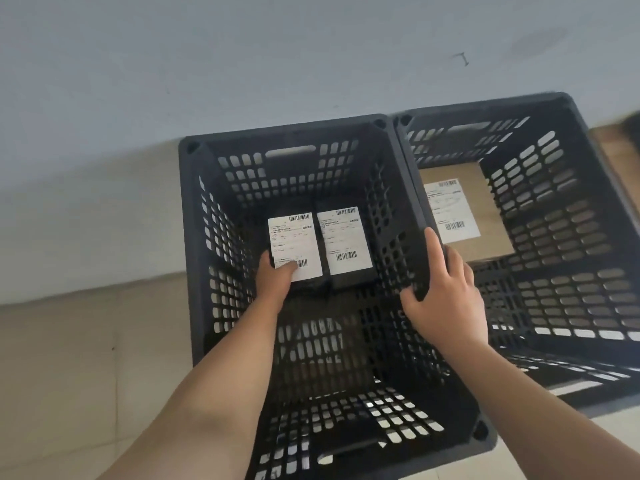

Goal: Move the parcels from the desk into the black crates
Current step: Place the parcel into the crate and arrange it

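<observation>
Head view, looking down at two black crates side by side on a pale tiled floor (pixel 69 358), against a grey-white wall (pixel 242 64).

Left crate (pixel 194 237): slotted walls, handle cut-outs at the far and near sides. Two black parcels lie flat on its bottom toward the far wall, side by side and touching along their long edges, each with a white shipping label facing up. Left black parcel (pixel 294 247); right black parcel (pixel 346 244).

Left hand (pixel 273 282): reaches down inside the left crate. It holds the near end of the left black parcel, thumb curled over the label's near corner by the barcode, fingers hidden underneath. Cannot tell whether the parcel already rests fully on the crate bottom.

Right hand (pixel 446 296): rests on the rim where the two crates meet. Thumb is on the left-crate side and fingers lie over the rim toward the right crate, curled round the edge; it grips the rim and holds no parcel.

Right crate (pixel 588 188): same slotted type, touching the left crate. One brown cardboard parcel (pixel 485 216) lies flat on its bottom, white label up, on the side next to the left crate.
</observation>
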Motion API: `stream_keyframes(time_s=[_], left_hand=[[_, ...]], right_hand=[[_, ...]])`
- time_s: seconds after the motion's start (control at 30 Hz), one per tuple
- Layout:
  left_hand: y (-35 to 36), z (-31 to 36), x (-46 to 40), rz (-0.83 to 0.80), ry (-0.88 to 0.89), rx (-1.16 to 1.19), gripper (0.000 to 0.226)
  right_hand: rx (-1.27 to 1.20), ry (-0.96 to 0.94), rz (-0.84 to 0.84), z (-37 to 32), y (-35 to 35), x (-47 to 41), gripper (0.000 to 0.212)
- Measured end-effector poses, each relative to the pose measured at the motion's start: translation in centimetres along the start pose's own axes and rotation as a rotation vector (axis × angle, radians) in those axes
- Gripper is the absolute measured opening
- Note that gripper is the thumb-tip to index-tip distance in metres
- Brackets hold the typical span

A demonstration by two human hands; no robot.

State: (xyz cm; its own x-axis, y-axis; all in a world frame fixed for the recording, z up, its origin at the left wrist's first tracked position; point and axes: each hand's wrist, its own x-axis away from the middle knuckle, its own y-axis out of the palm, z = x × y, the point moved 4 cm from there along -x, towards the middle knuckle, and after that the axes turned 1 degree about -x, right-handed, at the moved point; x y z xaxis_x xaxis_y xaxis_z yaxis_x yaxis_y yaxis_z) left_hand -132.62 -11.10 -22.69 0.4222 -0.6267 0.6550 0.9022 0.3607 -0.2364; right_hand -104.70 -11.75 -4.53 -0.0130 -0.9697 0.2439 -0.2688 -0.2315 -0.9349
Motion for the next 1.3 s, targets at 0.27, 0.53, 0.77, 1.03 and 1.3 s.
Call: stream_keyframes(time_s=[0.27, 0.53, 0.77, 1.03, 1.3], left_hand=[[-0.8, -1.2, 0.2, 0.225, 0.011, -0.022, 0.07], [3.2, 3.8, 0.6, 0.147, 0.55, -0.926, 0.064], [7.0, -0.4, -0.8, -0.042, 0.376, -1.228, 0.062], [7.7, 0.1, -0.7, -0.069, 0.284, -1.009, 0.066], [7.9, 0.3, -0.2, -0.082, 0.284, -0.993, 0.074]], right_hand=[[0.01, -0.007, 0.003, 0.0, 0.0, 0.1, 0.101], [0.001, -0.004, -0.003, 0.1, 0.2, 0.0, 0.102], [-0.005, -0.006, 0.04, 0.6, 0.6, -0.1, 0.099], [-0.012, -0.013, 0.037, 0.5, 0.5, -0.1, 0.1], [0.0, -0.02, 0.05, 0.5, 0.6, -0.2, 0.1]])
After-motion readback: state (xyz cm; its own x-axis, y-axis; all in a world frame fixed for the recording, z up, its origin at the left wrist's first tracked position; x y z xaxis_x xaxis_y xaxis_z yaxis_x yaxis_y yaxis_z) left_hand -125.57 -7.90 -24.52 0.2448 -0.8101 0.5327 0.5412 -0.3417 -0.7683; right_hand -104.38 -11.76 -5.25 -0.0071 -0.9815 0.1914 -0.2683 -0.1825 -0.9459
